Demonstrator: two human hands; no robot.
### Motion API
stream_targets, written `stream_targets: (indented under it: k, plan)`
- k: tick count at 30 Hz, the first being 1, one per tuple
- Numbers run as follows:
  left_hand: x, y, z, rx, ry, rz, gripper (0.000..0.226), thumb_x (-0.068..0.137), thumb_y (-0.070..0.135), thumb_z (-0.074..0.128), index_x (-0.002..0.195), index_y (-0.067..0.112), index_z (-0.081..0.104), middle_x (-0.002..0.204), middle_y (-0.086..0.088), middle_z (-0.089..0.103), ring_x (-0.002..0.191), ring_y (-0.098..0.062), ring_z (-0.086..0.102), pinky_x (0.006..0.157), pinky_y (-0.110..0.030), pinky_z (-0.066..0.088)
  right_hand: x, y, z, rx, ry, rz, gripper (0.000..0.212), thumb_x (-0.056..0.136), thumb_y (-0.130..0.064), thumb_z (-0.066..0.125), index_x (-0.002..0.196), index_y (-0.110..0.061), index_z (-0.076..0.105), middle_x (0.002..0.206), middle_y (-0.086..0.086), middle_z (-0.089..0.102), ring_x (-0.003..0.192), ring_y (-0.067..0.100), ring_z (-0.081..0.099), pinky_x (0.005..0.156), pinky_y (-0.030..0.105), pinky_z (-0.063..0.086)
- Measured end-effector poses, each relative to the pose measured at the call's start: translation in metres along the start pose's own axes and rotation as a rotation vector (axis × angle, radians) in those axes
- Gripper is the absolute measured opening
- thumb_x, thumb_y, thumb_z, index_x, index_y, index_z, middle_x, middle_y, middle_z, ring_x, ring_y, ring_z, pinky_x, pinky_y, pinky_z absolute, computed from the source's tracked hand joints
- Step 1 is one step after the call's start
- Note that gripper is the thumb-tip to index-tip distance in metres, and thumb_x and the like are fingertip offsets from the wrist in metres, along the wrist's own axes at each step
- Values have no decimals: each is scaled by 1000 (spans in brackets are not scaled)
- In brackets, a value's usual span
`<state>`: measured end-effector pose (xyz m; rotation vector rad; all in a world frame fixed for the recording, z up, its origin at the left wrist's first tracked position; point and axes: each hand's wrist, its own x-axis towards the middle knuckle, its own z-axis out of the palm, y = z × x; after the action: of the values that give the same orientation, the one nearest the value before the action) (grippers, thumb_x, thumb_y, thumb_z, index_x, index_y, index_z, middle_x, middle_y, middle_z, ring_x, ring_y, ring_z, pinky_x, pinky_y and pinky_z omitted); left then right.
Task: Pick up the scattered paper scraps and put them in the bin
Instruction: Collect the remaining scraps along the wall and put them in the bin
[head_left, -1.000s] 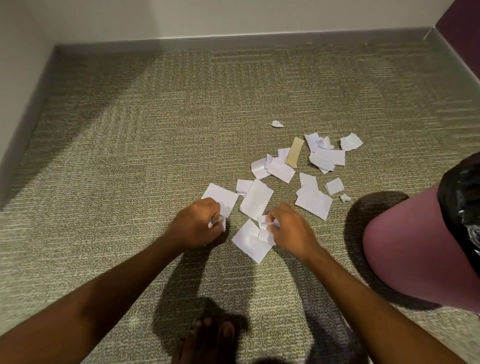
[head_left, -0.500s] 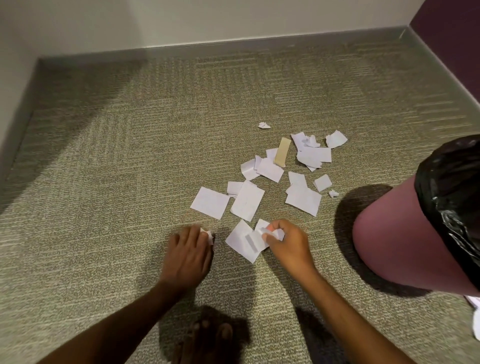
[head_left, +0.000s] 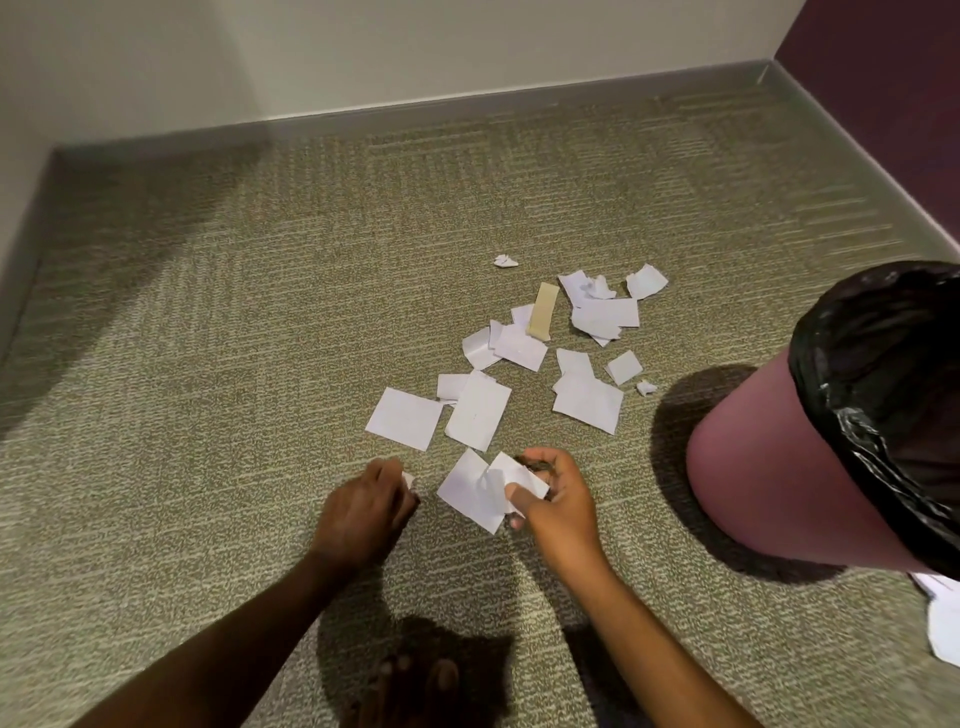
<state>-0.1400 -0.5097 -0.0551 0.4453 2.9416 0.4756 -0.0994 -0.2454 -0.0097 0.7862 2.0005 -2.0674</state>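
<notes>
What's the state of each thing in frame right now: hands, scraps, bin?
left hand: closed on a small white scrap, low over the carpet
right hand: pinching white scraps
loose white scraps: flat on the carpet, uncollected
tan strip: flat, among the scraps
crumpled bit: alone, farthest out
pink bin: upright, open, black liner fitted

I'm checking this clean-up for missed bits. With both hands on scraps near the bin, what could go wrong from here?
1. The right hand pinches several loose white scraps; some may slip out on the way to the bin.
2. The tiny crumpled bit lies apart from the pile and could be missed.
3. White paper behind the bin is easily overlooked.
</notes>
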Motion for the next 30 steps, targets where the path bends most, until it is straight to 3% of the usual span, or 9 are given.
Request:
stream_targets:
  k: [4,7,10,12,16,19,24,27,30]
  plan:
    - [6,9,-20,-222,-34,-106,22,89,46,37,82,26,42,68,5,58,55,-19,56,54,-42,48,-5,-12,-3,180,23,109,36,95,8,69,119,-19,70,124,6,71,90,26,75,62,34,60]
    - [-1,14,-20,-219,-4,-112,26,100,49,42,87,26,40,72,6,56,57,-21,54,54,-40,42,-10,-19,-6,240,44,147,30,96,10,66,115,-13,70,120,9,72,84,28,71,59,35,53]
    - [-22,16,-4,-149,59,-120,16,111,42,46,116,27,51,94,3,61,76,-25,61,63,-40,49,-15,-17,-8,213,40,133,27,96,9,66,112,-13,70,116,10,74,81,26,69,57,34,51]
    - [-38,20,9,-62,76,-73,38,111,36,45,144,16,50,115,-6,61,92,-30,62,75,-44,53,-17,-12,-8,188,40,131,27,96,8,67,110,-15,72,115,9,76,82,24,70,57,32,53]
    - [-58,32,25,116,105,-144,63,101,51,61,147,8,57,147,-19,56,124,-40,56,95,-51,49,-19,-2,0,140,28,134,28,95,6,69,113,-16,73,117,5,77,89,20,73,60,31,57]
    - [-61,33,30,138,107,-208,64,103,56,50,147,10,58,161,-21,49,143,-41,48,106,-55,46,-20,1,3,125,9,129,28,94,5,70,111,-17,73,114,5,76,92,22,73,65,36,58]
    - [-41,31,17,86,207,-199,35,111,40,50,139,21,55,141,-2,52,124,-27,51,96,-46,43,-19,10,7,106,-1,139,28,95,4,70,112,-18,72,115,12,75,92,25,73,66,37,59]
    - [-27,25,13,93,211,-167,27,111,37,49,133,21,56,122,-1,52,103,-22,49,85,-42,42,-20,12,10,107,-10,151,27,96,2,71,115,-18,72,117,10,74,93,26,73,65,34,60]
    - [-18,17,16,92,193,-162,25,112,40,47,123,21,60,113,0,54,97,-22,48,84,-43,44,-20,13,12,110,-18,153,25,97,-2,72,114,-21,71,119,8,73,96,27,74,67,35,61]
